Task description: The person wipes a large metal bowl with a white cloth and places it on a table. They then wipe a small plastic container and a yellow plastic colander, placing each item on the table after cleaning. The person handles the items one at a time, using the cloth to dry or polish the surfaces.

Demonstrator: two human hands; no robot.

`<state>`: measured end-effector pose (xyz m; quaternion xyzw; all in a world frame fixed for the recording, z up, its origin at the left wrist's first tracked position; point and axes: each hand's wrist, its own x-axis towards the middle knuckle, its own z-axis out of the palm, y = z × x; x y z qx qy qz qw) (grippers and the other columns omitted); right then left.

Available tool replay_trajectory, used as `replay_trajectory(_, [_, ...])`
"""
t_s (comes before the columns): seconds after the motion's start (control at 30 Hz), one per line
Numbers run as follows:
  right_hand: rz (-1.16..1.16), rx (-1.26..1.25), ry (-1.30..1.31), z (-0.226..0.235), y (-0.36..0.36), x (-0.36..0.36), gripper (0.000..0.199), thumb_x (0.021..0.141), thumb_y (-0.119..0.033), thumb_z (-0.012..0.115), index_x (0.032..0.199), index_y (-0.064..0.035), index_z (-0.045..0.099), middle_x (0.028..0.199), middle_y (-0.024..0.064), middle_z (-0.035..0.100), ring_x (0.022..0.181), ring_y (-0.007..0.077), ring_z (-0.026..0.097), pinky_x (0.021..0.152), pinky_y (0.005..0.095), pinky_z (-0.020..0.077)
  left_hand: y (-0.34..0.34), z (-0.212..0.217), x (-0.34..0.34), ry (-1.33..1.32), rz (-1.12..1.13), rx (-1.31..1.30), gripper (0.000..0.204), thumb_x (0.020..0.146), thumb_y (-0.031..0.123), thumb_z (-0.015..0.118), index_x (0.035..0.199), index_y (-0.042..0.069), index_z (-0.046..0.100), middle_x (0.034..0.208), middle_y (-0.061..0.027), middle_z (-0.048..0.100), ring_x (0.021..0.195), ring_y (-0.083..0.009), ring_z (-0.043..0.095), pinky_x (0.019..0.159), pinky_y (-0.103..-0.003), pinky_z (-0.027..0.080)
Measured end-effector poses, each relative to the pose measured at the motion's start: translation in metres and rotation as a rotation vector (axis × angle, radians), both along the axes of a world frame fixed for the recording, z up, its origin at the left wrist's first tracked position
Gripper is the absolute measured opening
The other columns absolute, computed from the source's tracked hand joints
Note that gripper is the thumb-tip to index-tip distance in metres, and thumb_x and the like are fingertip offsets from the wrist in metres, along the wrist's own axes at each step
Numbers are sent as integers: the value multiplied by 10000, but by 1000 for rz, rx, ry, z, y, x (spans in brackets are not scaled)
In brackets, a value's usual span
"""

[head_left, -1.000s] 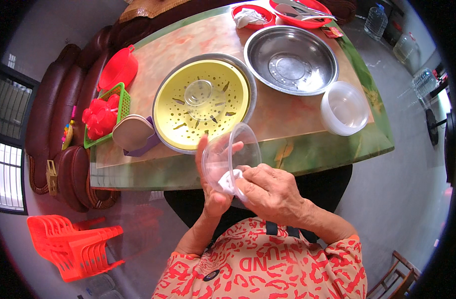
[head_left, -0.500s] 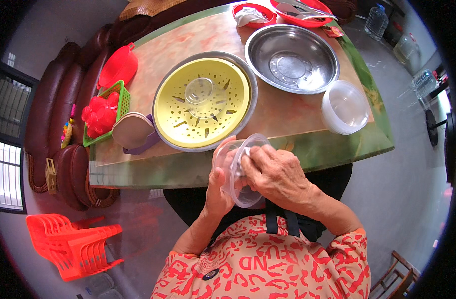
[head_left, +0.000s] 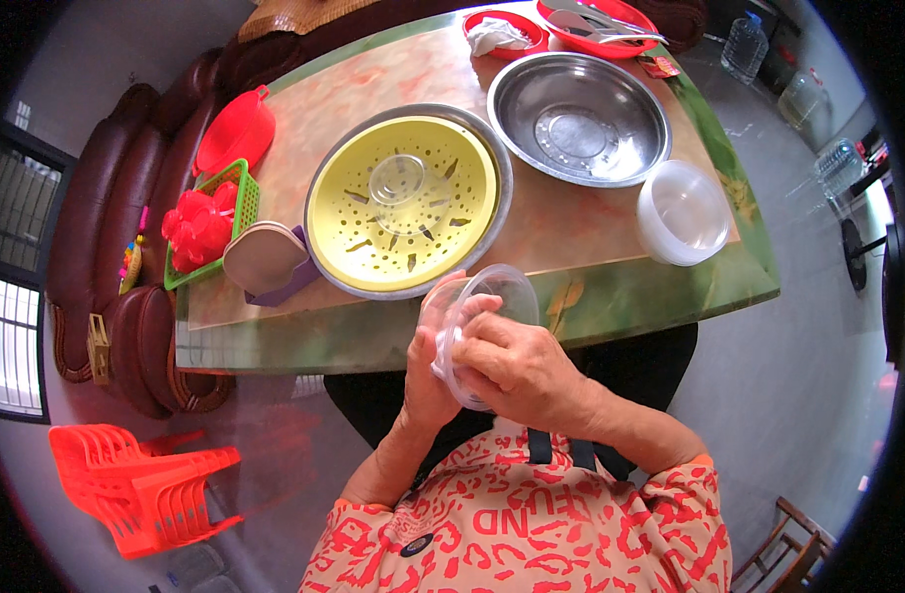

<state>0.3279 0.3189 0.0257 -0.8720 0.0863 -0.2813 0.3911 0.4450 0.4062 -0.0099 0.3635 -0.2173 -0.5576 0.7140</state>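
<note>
My left hand [head_left: 431, 366] is wrapped round a clear plastic bowl [head_left: 517, 292], tilted on its side just in front of the table edge. My right hand [head_left: 517, 366] reaches into the bowl's mouth with bent fingers. A bit of white cloth [head_left: 440, 354] shows at those fingers, pressed against the bowl; most of it is hidden. Beyond both hands a yellow colander [head_left: 339, 222] sits in a steel basin [head_left: 505, 178]. One clear bowl [head_left: 398, 180] lies in the colander. To the right stand nested clear bowls [head_left: 660, 232].
A wide steel basin [head_left: 512, 114] stands at the back right. Behind it are red bowls [head_left: 541, 35] with a white cloth and utensils. A green basket [head_left: 245, 203] of red items and a red colander [head_left: 237, 128] are left. Orange stacked chairs [head_left: 146, 484] stand on the floor.
My right hand has shifted left and deeper into the bowl, and the white cloth has moved with it toward the left side. The bowl has turned slightly in my left hand.
</note>
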Motion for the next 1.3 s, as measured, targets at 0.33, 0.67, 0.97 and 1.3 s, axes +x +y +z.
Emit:
replay_trajectory(0.33, [97, -125, 211, 9, -12, -4, 391, 809, -100, 575, 1151, 57, 469, 1167, 262, 487, 1064, 400, 512, 857, 435, 487, 6, 5, -2, -15, 79, 29, 766, 916, 620, 345, 1428, 52, 295, 1381, -134, 433, 1257, -263, 440, 1059, -419, 336])
replay_trajectory(0.67, [412, -25, 173, 4, -24, -20, 227, 737, -151, 648, 901, -15, 569, 832, 157, 613, 791, 356, 609, 651, 448, 490, 4, 4, 0, 76, -176, -2, 846, 861, 671, 427, 1413, 55, 247, 1216, -214, 490, 1140, -287, 514, 976, -401, 417])
replay_trajectory(0.97, [-327, -419, 10, 2, -4, -7, 373, 715, -137, 701, 1027, 19, 568, 901, 164, 611, 808, 318, 624, 693, 380, 537, 9, 8, -13, 114, -81, 58, 773, 905, 660, 304, 1407, 73, 332, 1410, -121, 404, 1284, -255, 411, 1079, -413, 311])
replay_trajectory(1.3, [148, -193, 42, 0, -9, -11, 339, 666, -90, 696, 972, -45, 557, 923, 110, 556, 875, 276, 589, 698, 380, 528, 2, 6, -6, 152, -120, -2, 846, 880, 701, 285, 1411, 43, 254, 1253, -241, 487, 1171, -312, 503, 1002, -443, 402])
